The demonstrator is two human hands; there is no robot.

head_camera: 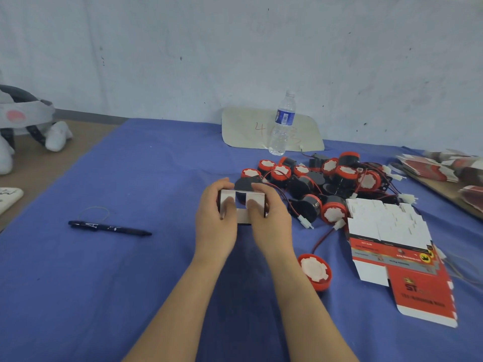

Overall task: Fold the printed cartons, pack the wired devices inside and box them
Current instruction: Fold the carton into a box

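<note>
Just below the middle of the frame, both hands hold one small carton (243, 216) above the blue cloth (130, 178). The left hand (215, 220) grips its left end and the right hand (270, 220) grips its right end. On each hand the fingers curl round the far side, and the thumbs (228, 205) lie on the near face, side by side with a gap between them. That face shows pale, unprinted card with a dark opening at the top between the thumbs. A red edge shows at the carton's right end. Whether the flaps are tucked in cannot be told.

Right of the hands and a little higher lies a heap of devices (337, 176). They are round black bodies with red caps and white centres, tangled in red and black wires with white plugs. One lone device (315, 270) sits apart, lower down, just right of the right forearm, with its red wire running up toward the heap.

In the lower right of the frame a fanned stack of flat cartons (384, 223) touches the heap's near edge. The upper ones lie white side up, and the lowest ones show red print. More flats (441, 165), blurred, lie at the right edge.

A black pen (109, 228) lies on the cloth at mid left, with a thin loop (94, 212) just above it. A clear bottle (283, 124) stands upright at the cloth's far edge, in front of a pale card (245, 129) marked with a red 4. A plush toy (26, 118) sits at the left edge, off the cloth.
</note>
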